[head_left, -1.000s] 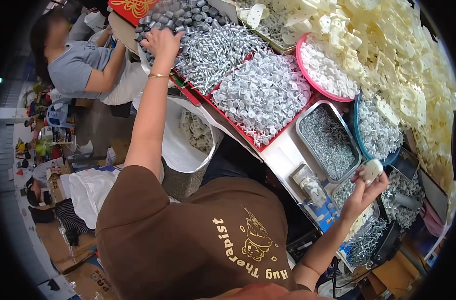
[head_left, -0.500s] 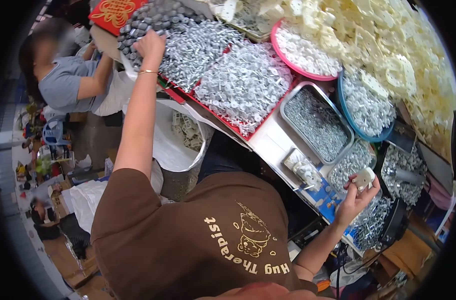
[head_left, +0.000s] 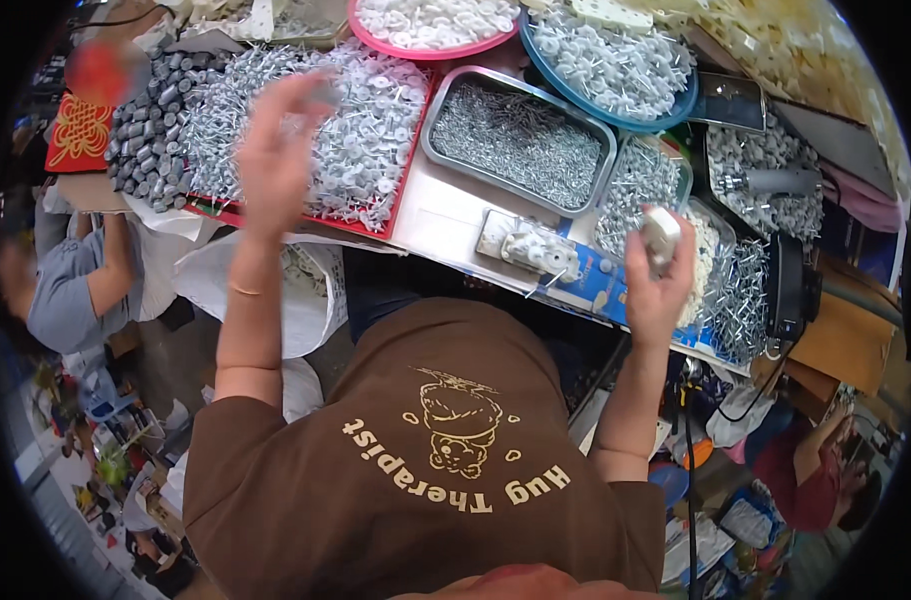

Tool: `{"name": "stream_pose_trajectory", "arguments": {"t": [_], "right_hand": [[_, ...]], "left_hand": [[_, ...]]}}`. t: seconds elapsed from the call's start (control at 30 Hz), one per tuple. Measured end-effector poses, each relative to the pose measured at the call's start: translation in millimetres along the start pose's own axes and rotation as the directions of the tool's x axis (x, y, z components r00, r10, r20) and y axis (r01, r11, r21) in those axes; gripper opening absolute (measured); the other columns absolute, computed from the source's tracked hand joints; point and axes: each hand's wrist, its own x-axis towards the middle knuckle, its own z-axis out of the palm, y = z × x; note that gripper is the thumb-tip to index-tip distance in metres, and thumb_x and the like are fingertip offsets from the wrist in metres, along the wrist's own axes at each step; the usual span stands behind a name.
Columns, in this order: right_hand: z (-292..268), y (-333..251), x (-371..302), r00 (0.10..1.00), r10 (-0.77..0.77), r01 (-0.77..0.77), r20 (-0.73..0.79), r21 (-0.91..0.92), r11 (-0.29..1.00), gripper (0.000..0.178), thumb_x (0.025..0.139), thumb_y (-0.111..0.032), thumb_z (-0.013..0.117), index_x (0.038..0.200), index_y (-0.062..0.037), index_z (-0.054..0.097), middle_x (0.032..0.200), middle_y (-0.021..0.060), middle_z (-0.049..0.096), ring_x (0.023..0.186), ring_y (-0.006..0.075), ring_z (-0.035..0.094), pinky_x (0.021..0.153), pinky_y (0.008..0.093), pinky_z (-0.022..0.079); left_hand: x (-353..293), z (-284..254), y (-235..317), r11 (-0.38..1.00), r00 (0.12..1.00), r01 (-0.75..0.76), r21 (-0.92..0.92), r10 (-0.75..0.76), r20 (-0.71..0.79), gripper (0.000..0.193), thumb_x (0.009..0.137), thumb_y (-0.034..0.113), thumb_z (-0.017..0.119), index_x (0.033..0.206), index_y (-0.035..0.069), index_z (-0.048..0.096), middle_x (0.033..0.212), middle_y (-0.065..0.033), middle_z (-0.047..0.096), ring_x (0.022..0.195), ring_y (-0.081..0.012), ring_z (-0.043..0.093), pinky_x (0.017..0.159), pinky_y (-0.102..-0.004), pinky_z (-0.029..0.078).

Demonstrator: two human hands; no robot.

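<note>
Smeared by motion, my left hand is over the red tray of metal pins and clear-headed pieces. A small grey piece shows as a blur at its fingertips; its kind I cannot make out. To its left lies a heap of grey cylinders. My right hand is closed around an off-white plastic part, held up in front of a heap of small metal pieces. On the table between my hands sits a whitish block-shaped fixture with plastic parts on it.
A metal tray of small screws, a pink basin and a blue basin stand beyond the fixture. Long screws lie at the right. A white sack hangs below the table edge. Other people are at both sides.
My left hand has left the grey cylinders and moved right, over the red tray. My right hand still holds the off-white part, now more upright. The whole view has turned.
</note>
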Motion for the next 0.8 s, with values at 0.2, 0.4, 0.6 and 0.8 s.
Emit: {"name": "stream_pose_trajectory", "arguments": {"t": [0.2, 0.4, 0.6, 0.8], "right_hand": [[14, 9, 1, 0.995, 0.064, -0.066, 0.073, 0.027, 0.997, 0.019, 0.093, -0.006, 0.071, 0.111, -0.0018, 0.069, 0.088, -0.0022, 0.064, 0.071, 0.0028, 0.054, 0.062, 0.0189, 0.042], [-2, 21, -12, 0.993, 0.091, -0.084, 0.074, -0.099, 0.992, 0.013, 0.091, -0.007, 0.074, 0.102, -0.0011, 0.071, 0.085, -0.0018, 0.067, 0.071, 0.0038, 0.056, 0.063, 0.0204, 0.043], [6, 17, -16, 0.962, -0.039, 0.103, 0.271, -0.227, 0.968, 0.012, 0.088, -0.007, 0.076, 0.093, 0.0005, 0.068, 0.082, 0.0028, 0.065, 0.072, 0.0094, 0.057, 0.063, 0.0258, 0.045], [5, 20, -15, 0.937, -0.159, 0.231, 0.312, -0.208, 0.95, 0.017, 0.079, -0.001, 0.074, 0.095, 0.0, 0.069, 0.086, 0.01, 0.066, 0.075, 0.0226, 0.064, 0.066, 0.0316, 0.049]], "left_hand": [[-55, 108, 67, 0.943, 0.857, -0.276, -0.184, 0.328, 0.396, 0.044, 0.061, 0.042, 0.089, 0.09, 0.013, 0.071, 0.1, -0.0026, 0.06, 0.103, -0.024, 0.056, 0.096, -0.0419, 0.033], [-79, 143, 59, 0.943, 0.863, -0.325, -0.076, 0.328, 0.383, 0.045, 0.059, 0.046, 0.085, 0.086, 0.014, 0.067, 0.101, -0.0005, 0.059, 0.106, -0.0223, 0.054, 0.095, -0.0451, 0.027], [-87, 150, 57, 0.928, 0.861, -0.373, 0.027, 0.335, 0.384, 0.048, 0.06, 0.044, 0.084, 0.092, 0.014, 0.065, 0.102, 0.0001, 0.058, 0.107, -0.0222, 0.054, 0.094, -0.0463, 0.028], [-86, 148, 59, 0.925, 0.843, -0.379, 0.018, 0.337, 0.42, 0.04, 0.064, 0.037, 0.083, 0.092, 0.015, 0.066, 0.1, 0.0029, 0.065, 0.101, -0.0171, 0.06, 0.098, -0.0463, 0.028]]}}
